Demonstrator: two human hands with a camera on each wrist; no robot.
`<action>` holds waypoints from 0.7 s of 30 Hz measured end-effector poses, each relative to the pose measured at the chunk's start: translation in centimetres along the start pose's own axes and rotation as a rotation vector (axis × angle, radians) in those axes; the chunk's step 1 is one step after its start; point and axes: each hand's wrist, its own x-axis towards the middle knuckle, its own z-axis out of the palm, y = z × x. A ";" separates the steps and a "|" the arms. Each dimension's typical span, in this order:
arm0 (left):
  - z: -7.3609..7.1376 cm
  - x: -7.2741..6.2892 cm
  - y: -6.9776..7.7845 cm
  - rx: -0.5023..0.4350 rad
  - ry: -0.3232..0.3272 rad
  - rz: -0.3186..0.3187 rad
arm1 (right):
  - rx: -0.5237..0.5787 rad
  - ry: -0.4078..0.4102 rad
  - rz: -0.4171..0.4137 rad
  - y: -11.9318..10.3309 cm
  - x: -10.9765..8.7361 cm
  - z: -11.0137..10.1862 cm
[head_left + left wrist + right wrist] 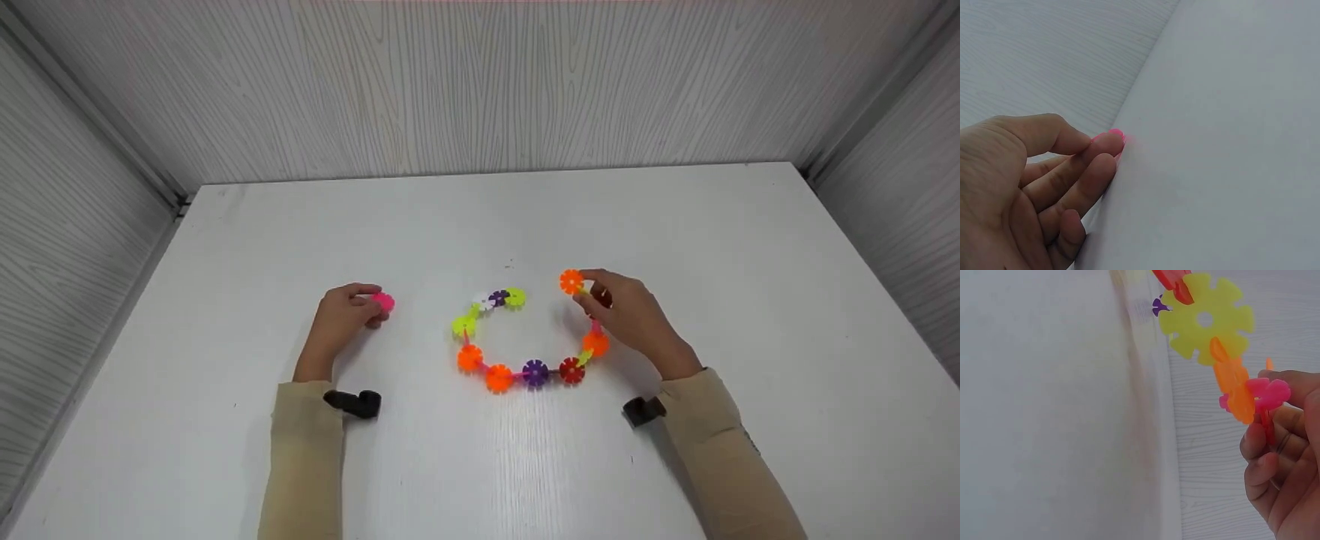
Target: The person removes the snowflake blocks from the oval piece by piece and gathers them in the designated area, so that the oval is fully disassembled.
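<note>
Slotted plastic snowflake discs are joined into a curved chain (535, 373) of orange, purple, red, yellow, pink and white pieces. My right hand (634, 315) pinches the chain near its right end, by an orange disc (571, 281). In the right wrist view, a yellow disc (1185, 329), an orange disc (1233, 385) and a pink disc (1272, 394) link toward that hand. Left of the chain, my left hand (341, 322) pinches a single pink disc (384, 301) between thumb and fingers. Fingers mostly cover this disc (1116, 134) in the left wrist view. A yellow disc (515, 298) forms the chain's other end.
All of this is on a white tabletop (480, 465). Pale wood-grain panels stand behind the table (480, 82) and along both sides. Each sleeved wrist wears a black camera mount, one on the left (360, 404) and one on the right (643, 411).
</note>
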 end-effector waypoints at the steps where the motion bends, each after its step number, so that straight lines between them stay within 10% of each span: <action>1: 0.0 0.0 0.0 0.001 -0.001 -0.004 | 0.003 -0.006 0.005 0.0 0.0 0.0; 21: 0.3 -0.4 0.7 0.299 0.064 -0.019 | 0.014 -0.045 0.001 -0.7 0.0 0.1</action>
